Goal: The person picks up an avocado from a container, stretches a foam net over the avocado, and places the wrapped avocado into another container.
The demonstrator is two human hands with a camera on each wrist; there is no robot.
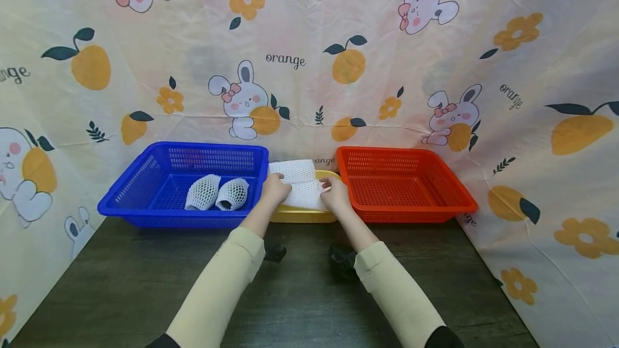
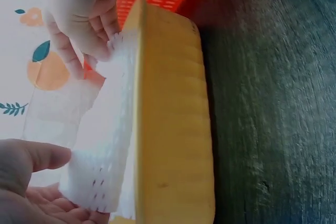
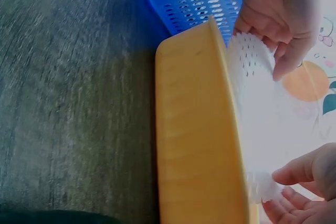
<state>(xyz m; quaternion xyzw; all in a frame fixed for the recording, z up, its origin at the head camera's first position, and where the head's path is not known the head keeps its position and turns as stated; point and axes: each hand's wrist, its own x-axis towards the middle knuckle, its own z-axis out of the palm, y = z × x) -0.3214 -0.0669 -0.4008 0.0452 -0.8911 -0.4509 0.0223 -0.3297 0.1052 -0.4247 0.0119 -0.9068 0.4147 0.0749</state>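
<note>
Over the yellow basket [image 1: 303, 216] in the middle, a flat white foam fruit net [image 1: 306, 195] stretches between both hands. My left hand [image 1: 276, 189] pinches its left end between thumb and fingers. Its right end is pinched by my right hand [image 1: 336, 195], as the right wrist view also shows with the net [image 3: 257, 108] just above the basket's rim. Behind it lies more white foam netting [image 1: 293, 168] at the basket's back. What lies lower in the yellow basket is hidden.
To the left stands a blue basket [image 1: 184, 220] holding two puffed-out white foam nets [image 1: 203, 192]. A red basket [image 1: 406, 216] is close on the right. All three stand at the back of the dark wooden table [image 1: 300, 294], before a printed cloth [image 1: 300, 31].
</note>
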